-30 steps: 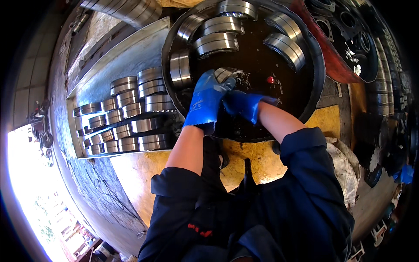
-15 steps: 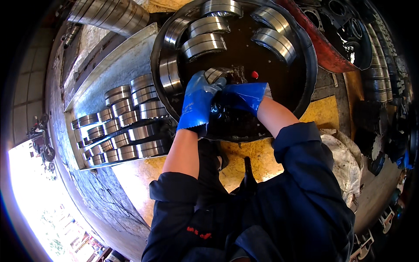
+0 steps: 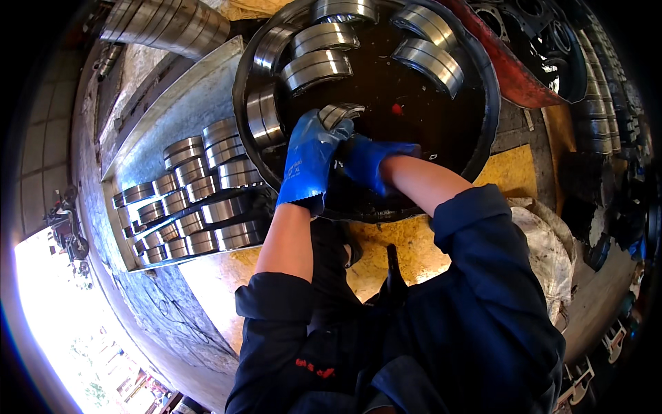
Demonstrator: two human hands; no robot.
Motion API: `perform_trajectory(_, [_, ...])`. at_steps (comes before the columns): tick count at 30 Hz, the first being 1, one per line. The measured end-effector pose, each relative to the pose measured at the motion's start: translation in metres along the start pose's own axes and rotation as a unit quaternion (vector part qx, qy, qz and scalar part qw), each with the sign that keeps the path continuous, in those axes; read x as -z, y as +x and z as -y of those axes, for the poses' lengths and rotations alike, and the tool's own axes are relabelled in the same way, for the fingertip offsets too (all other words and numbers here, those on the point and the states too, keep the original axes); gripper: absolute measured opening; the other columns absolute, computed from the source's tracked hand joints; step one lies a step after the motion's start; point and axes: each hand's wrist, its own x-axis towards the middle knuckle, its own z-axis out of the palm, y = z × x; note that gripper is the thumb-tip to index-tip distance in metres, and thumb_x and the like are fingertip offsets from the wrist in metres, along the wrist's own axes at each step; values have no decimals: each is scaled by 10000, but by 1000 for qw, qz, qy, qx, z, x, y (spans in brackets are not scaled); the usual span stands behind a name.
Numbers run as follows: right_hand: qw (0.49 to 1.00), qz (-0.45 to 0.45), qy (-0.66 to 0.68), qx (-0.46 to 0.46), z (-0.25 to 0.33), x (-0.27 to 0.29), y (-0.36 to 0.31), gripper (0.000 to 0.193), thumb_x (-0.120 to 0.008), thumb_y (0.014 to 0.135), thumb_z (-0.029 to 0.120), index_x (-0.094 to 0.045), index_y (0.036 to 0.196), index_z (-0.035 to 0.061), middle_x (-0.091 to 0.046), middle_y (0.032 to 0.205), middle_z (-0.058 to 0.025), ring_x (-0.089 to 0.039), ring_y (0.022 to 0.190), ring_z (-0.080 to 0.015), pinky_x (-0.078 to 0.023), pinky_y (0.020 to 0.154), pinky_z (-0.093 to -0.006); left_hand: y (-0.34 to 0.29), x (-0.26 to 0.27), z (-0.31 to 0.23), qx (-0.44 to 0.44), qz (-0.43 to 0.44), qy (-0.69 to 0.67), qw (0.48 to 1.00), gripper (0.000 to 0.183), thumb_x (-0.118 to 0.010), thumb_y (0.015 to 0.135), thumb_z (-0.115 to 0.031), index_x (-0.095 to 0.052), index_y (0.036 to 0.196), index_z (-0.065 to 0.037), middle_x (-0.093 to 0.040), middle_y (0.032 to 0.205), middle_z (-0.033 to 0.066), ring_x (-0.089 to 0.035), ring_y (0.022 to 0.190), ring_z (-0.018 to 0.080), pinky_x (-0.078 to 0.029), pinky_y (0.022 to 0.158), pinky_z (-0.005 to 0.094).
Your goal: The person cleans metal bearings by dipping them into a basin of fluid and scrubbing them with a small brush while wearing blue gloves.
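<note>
Bright daylight fills an opening [image 3: 55, 303] at eight o'clock, and right of it, at nine o'clock, a metal tray [image 3: 181, 96] holds rows of steel rings [image 3: 238, 172]. Next, at twelve o'clock, a round basin [image 3: 491, 117] contains dark liquid and several bearings [image 3: 317, 70]; there the blue-gloved left hand [image 3: 307, 155] has its fingers clamped on a bearing ring [image 3: 340, 114], while just beside it I cannot tell whether the blue-gloved right hand's [image 3: 365, 163] fingers are apart or together. Farther right, at two o'clock, a red tub [image 3: 512, 72] holds metal parts.
</note>
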Motion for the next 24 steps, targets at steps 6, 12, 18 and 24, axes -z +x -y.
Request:
perform_trajectory(6, [998, -18, 30, -49, -15, 24, -8, 323, -490, 1013, 262, -638, 1215, 58, -694, 1059, -121, -634, 919, -206, -500, 862, -336, 5, -3, 9, -88, 11, 144, 986, 378, -660, 918, -328, -649, 1181, -57, -642, 1166, 178, -598, 1135, 338, -468, 984, 390])
perform_trajectory(12, [1000, -10, 10, 9, 3, -5, -5, 328, -503, 1012, 277, -638, 1218, 61, -695, 1052, -118, -630, 903, -194, -497, 855, -330, 3, 0, 3, -86, 17, 58, 994, 435, -686, 905, -353, -653, 1168, -8, -631, 1190, 239, -603, 1124, 390, -480, 947, 416])
perform_trajectory(18, [1000, 15, -8, 19, 8, -13, 1, 333, -517, 1011, 292, -638, 1220, 63, -696, 1045, -115, -627, 888, -182, -494, 848, -325, 8, -8, 12, -19, 33, 9, 999, 347, -669, 910, -294, -667, 1147, -40, -639, 1160, 201, -606, 1105, 358, -477, 954, 395])
perform_trajectory(24, [997, 48, 18, -55, 0, 10, 4, 340, -530, 1010, 307, -638, 1223, 66, -697, 1037, -112, -624, 873, -170, -491, 841, -319, 3, -1, 10, -75, -5, 49, 996, 273, -656, 919, -250, -682, 1120, -67, -643, 1135, 175, -608, 1081, 338, -476, 949, 384])
